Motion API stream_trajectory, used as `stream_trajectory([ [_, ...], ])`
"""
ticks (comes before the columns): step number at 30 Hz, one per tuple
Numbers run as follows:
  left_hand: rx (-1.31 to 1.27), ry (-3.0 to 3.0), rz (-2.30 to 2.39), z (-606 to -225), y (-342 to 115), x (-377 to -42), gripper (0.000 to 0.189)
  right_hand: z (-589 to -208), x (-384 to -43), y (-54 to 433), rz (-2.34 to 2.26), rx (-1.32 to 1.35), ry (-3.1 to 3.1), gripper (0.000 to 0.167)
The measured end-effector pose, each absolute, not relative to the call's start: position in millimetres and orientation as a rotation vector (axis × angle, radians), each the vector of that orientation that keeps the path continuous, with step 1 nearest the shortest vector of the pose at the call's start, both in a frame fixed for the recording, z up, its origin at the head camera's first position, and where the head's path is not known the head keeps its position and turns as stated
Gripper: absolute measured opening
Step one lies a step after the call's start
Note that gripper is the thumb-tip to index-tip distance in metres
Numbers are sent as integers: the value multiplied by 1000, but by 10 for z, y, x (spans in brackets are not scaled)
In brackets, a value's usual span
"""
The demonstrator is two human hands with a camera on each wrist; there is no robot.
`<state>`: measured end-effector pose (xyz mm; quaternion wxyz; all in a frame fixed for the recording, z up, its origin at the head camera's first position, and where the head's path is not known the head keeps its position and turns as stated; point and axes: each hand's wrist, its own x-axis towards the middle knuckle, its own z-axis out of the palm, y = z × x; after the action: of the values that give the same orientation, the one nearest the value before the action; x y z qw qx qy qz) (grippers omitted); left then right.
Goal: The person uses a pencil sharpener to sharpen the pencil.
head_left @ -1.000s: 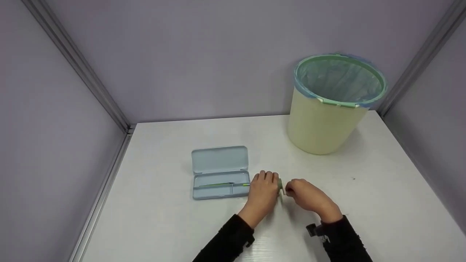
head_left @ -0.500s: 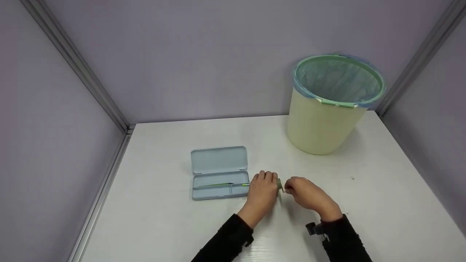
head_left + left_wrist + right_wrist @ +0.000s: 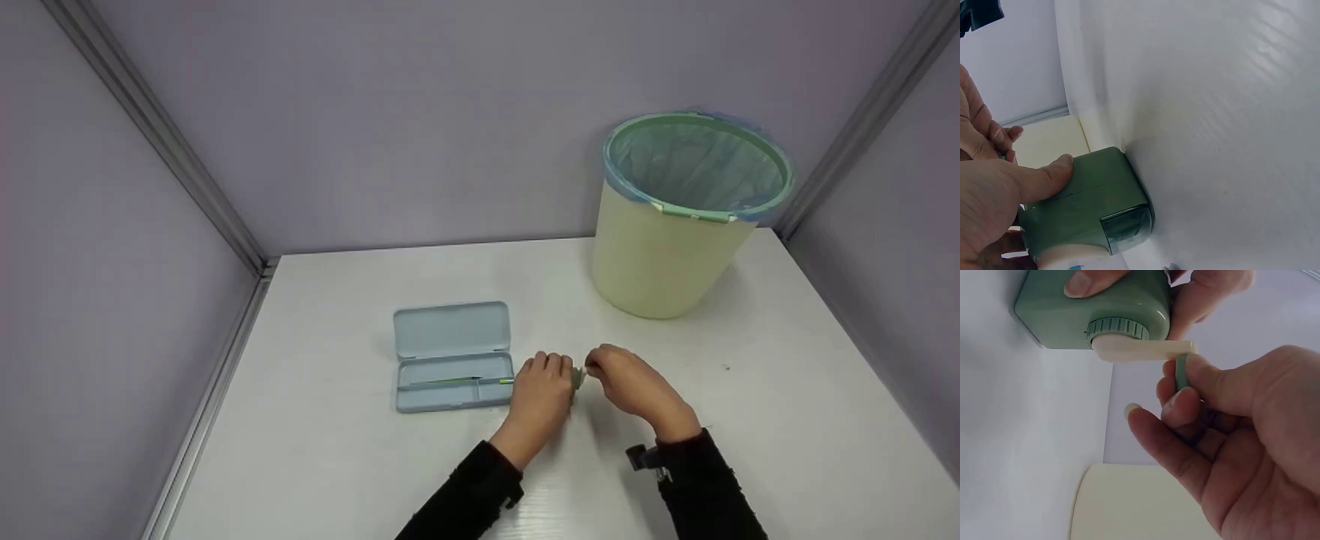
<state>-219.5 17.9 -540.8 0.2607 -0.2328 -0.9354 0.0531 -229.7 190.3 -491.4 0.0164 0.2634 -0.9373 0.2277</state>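
The right hand [image 3: 1224, 439] pinched the small green knob [image 3: 1181, 376] of a cream crank [image 3: 1145, 350] between thumb and curled forefinger, the other fingers loosely bent beneath. The left hand [image 3: 994, 191] gripped a green pencil sharpener [image 3: 1092, 205], thumb pressed along its top and the fingers wrapped round the far side. The sharpener was a rounded, sage-green box with a ribbed green collar where the crank joined it and a darker translucent drawer at one lower corner; it stood on the white table [image 3: 750, 405], just right of an open pale-blue pencil case [image 3: 453, 355] with a green pencil [image 3: 450, 380] lying in its tray. Bare tabletop lay open on every side of the hands, and the table's near edge was out of frame. A cream bin [image 3: 679, 225] lined with a bluish bag stood well apart at the back right corner, against grey partition walls. From the head view the sharpener was almost hidden between the hands; the right wrist view alone showed the crank and knob, the left wrist view alone the drawer.
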Motion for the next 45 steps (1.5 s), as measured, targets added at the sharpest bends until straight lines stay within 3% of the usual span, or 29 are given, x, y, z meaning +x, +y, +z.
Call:
stream_trajectory([
  [10, -631, -2465, 140, -5441, 195, -2210, 23, -5049, -2621, 1851, 710, 687, -2940, 9],
  [20, -654, -2462, 104, -5437, 207, -2209, 28, -5229, -2707, 1831, 727, 518, -2998, 8],
  [29, -650, -2502, 101, -5403, 199, -2196, 38, -5443, -2636, 1869, 807, 569, -3048, 21],
  [37, -653, -2533, 88, -5416, 185, -2196, 31, -5487, -2483, 1864, 868, 582, -3081, 18],
  [45, -632, -2578, 64, -5410, 163, -2183, 32, -5353, -2337, 1881, 853, 763, -3077, 18],
])
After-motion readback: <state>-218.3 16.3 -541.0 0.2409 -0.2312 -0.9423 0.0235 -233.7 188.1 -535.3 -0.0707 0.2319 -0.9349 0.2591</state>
